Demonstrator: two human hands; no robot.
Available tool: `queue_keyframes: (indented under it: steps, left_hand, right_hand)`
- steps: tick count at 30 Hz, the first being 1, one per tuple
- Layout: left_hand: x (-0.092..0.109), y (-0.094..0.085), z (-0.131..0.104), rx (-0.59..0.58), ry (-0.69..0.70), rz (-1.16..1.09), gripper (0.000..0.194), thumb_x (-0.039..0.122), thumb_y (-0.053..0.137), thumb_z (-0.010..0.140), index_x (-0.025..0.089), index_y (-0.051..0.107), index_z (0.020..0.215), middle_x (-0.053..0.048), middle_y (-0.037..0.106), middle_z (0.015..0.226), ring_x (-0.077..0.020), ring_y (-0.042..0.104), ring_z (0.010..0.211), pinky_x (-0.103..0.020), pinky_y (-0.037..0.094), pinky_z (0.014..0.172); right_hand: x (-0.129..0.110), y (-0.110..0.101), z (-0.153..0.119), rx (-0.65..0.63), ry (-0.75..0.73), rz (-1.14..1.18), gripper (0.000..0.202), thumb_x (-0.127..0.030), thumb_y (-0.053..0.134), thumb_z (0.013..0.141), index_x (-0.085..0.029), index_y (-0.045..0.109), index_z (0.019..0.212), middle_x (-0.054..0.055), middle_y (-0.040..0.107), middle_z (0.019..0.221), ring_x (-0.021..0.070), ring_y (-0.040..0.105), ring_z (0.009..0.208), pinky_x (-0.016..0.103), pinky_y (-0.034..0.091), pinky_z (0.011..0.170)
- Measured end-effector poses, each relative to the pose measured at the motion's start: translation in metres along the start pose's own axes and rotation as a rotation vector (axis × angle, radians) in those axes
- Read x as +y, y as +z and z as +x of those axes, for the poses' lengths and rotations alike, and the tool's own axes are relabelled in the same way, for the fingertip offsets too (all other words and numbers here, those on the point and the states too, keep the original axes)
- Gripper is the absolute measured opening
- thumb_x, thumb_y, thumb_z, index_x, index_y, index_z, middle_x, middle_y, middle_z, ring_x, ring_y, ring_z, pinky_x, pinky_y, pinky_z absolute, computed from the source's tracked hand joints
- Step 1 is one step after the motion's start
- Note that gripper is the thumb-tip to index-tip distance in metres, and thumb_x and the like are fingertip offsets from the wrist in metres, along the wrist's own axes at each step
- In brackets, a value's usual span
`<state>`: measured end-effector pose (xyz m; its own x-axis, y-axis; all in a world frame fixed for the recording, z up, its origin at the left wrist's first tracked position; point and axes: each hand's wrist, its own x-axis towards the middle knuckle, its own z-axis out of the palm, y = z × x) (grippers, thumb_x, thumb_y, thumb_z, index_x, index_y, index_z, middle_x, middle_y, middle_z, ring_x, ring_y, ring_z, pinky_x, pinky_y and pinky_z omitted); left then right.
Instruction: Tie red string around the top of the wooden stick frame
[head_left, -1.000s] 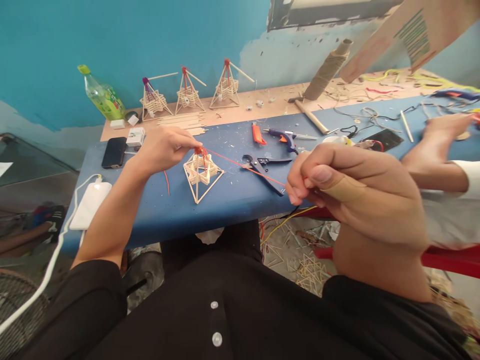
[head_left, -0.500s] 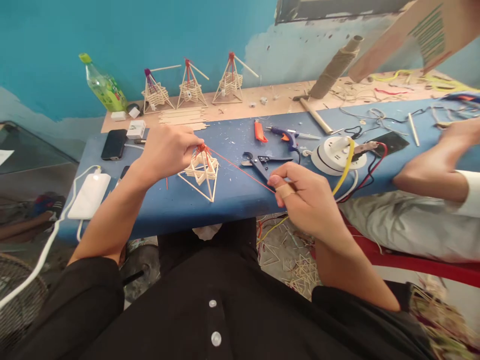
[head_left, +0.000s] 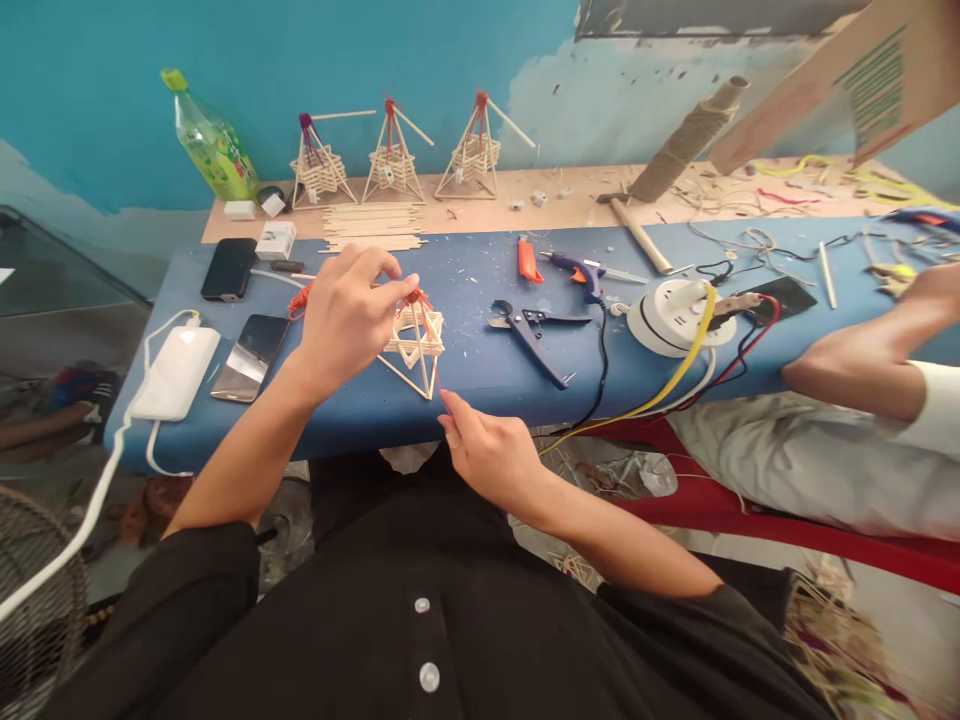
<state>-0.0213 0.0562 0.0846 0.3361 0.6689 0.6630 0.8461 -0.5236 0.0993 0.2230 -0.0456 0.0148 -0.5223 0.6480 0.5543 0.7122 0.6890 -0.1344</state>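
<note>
My left hand (head_left: 356,315) pinches the red-wrapped top of a small pyramid frame of thin wooden sticks (head_left: 421,345), which stands on the blue table. Stacked sticks form a star-like layer inside the frame. From its top a red string (head_left: 439,378) runs down to my right hand (head_left: 491,450), whose fingers are closed on it in front of the table edge. A bundle of red string (head_left: 300,300) shows left of my left hand. Three similar stick frames (head_left: 394,165) with red or purple tops stand along the wall.
Pliers (head_left: 534,335), an orange-handled tool (head_left: 528,260) and a glue gun (head_left: 581,272) lie right of the frame. Farther right are a white power socket (head_left: 671,315) with cables and another person's arm (head_left: 862,330). Phones (head_left: 250,357), a power bank (head_left: 178,372) and a bottle (head_left: 214,150) are left.
My right hand has moved left and down, bringing the red string from a long rightward slant to a short, steep line. My left hand stays at the frame's top; the view has shifted slightly.
</note>
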Motion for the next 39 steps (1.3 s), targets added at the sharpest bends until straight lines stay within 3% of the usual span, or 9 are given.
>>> queue_keyframes:
  steps: [4,8,12,15,18,24,29,33,39]
  left_hand:
    - [0.012,0.003,-0.007,0.042,-0.035,0.053,0.031,0.022,0.054,0.109,0.019,0.082,0.121,-0.01,0.071,0.1,-0.0253,0.068,0.097,-0.043,0.054,0.086]
    - [0.022,0.009,-0.02,0.043,-0.051,-0.025,0.04,0.027,0.056,0.106,0.016,0.073,0.141,-0.012,0.072,0.108,-0.0253,0.068,0.098,-0.042,0.058,0.089]
    - [0.038,0.007,-0.036,0.163,-0.339,-0.236,0.047,0.041,0.069,0.098,0.016,0.07,0.138,-0.009,0.076,0.106,-0.0206,0.069,0.085,-0.035,0.058,0.08]
    - [0.049,0.001,-0.045,0.006,-0.595,-0.491,0.033,0.05,0.073,0.095,0.019,0.078,0.103,-0.004,0.078,0.085,-0.0173,0.068,0.07,-0.031,0.054,0.068]
    - [0.052,-0.002,-0.049,-0.202,-0.688,-0.787,0.03,0.047,0.074,0.092,0.021,0.08,0.081,-0.003,0.08,0.078,-0.0175,0.071,0.068,-0.03,0.055,0.065]
    - [0.038,-0.002,-0.058,-0.168,-0.75,-0.932,0.029,0.044,0.078,0.09,0.021,0.081,0.072,-0.001,0.077,0.067,-0.0175,0.071,0.068,-0.03,0.057,0.073]
    - [0.033,-0.005,-0.061,-0.176,-0.756,-0.939,0.031,0.045,0.08,0.088,0.021,0.08,0.069,-0.004,0.078,0.07,-0.0191,0.072,0.071,-0.032,0.058,0.074]
    - [0.033,-0.009,-0.058,-0.192,-0.768,-0.962,0.023,0.043,0.08,0.088,0.023,0.083,0.077,-0.003,0.079,0.071,-0.0207,0.074,0.07,-0.034,0.061,0.071]
    - [0.028,-0.017,-0.055,-0.177,-0.736,-0.953,0.017,0.038,0.078,0.089,0.023,0.082,0.083,-0.002,0.078,0.07,-0.0199,0.074,0.065,-0.037,0.065,0.07]
  right_hand:
    - [-0.013,0.012,0.006,0.07,-0.019,0.007,0.028,-0.013,0.055,0.11,-0.009,0.078,0.124,0.002,0.082,0.077,0.0119,0.072,0.055,0.03,0.043,0.05]
    - [-0.024,0.018,0.011,0.128,-0.024,0.031,0.026,-0.014,0.056,0.11,-0.008,0.079,0.122,0.005,0.085,0.085,0.0112,0.072,0.054,0.029,0.046,0.05]
    - [-0.03,0.023,0.015,0.159,-0.03,0.046,0.028,-0.013,0.053,0.111,-0.006,0.078,0.122,0.007,0.086,0.087,0.0115,0.072,0.056,0.028,0.048,0.051]
    - [-0.032,0.026,0.018,0.176,-0.043,0.051,0.029,-0.013,0.05,0.112,-0.006,0.077,0.12,0.006,0.085,0.084,0.0109,0.071,0.056,0.029,0.047,0.053]
    - [-0.033,0.025,0.022,0.142,-0.064,0.067,0.028,-0.011,0.051,0.111,-0.007,0.078,0.116,0.004,0.08,0.076,0.0111,0.068,0.055,0.03,0.043,0.053]
    - [-0.015,-0.007,0.046,0.181,0.101,0.061,0.026,-0.037,0.065,0.109,-0.015,0.079,0.102,0.005,0.083,0.088,0.0159,0.072,0.07,0.032,0.045,0.064]
    - [0.018,-0.029,0.09,0.348,0.157,0.064,0.024,-0.03,0.064,0.108,-0.02,0.081,0.095,0.005,0.084,0.09,0.0213,0.073,0.083,0.037,0.054,0.083]
    - [0.032,-0.017,0.128,0.227,0.08,0.286,0.018,-0.03,0.068,0.105,-0.023,0.083,0.112,0.007,0.084,0.108,0.0242,0.074,0.101,0.043,0.057,0.098]
    - [0.04,0.008,0.146,0.057,0.056,0.459,0.023,-0.018,0.064,0.103,-0.021,0.085,0.113,0.007,0.082,0.115,0.0205,0.074,0.101,0.039,0.061,0.095]
